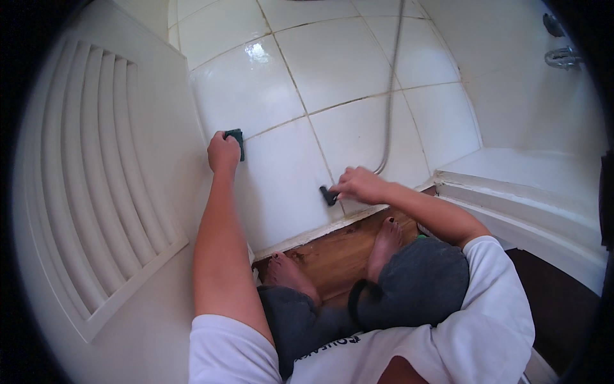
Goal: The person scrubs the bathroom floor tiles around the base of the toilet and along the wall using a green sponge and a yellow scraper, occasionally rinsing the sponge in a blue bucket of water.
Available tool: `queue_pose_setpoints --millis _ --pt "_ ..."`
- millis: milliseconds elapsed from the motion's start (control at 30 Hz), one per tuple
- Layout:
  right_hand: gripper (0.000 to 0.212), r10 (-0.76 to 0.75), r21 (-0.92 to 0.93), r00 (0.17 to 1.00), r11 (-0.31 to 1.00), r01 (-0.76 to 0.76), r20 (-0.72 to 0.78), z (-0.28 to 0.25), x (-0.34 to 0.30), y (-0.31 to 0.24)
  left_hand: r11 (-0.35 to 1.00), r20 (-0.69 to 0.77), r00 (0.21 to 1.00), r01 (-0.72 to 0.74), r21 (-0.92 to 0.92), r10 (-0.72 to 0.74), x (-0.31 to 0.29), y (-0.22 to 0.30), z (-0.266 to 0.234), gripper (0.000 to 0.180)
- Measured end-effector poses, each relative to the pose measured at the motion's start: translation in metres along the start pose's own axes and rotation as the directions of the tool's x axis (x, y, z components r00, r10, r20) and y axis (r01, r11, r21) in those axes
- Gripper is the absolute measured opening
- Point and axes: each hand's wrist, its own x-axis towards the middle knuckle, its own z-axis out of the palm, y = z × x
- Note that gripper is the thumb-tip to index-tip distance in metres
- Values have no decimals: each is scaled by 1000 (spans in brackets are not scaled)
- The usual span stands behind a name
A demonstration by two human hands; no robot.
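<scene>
My left hand [224,152] is closed on a dark green scouring pad [236,139]. The pad lies against the white floor tiles [275,182], close to the left wall. To the right and nearer to me, my right hand [360,185] grips a small black spray head [329,195] just above the tiles. A thin grey metal hose [389,105] runs from beside that hand toward the far end of the floor. The right fingers are slightly blurred, and part of the spray head is hidden behind them.
A white louvred door [96,185] stands along the left. Grout lines between the tiles are brownish. A worn white sill [307,240] borders the wooden floor [345,256] under my bare feet. At right are a white ledge [511,168] and chrome taps [563,59].
</scene>
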Motion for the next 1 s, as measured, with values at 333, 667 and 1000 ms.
queue_pose_setpoints --millis 333,667,1000 --pt "26 -136 -136 948 974 181 287 55 13 -53 995 -91 995 -41 -88 33 -9 18 -1 30" --pt "26 -168 -29 935 982 186 314 52 33 -57 988 -180 984 -33 -154 5 -4 11 -1 27" --pt "24 -282 -135 958 948 287 57 49 107 -89 984 -227 974 -43 -175 2 -6 3 -1 27"
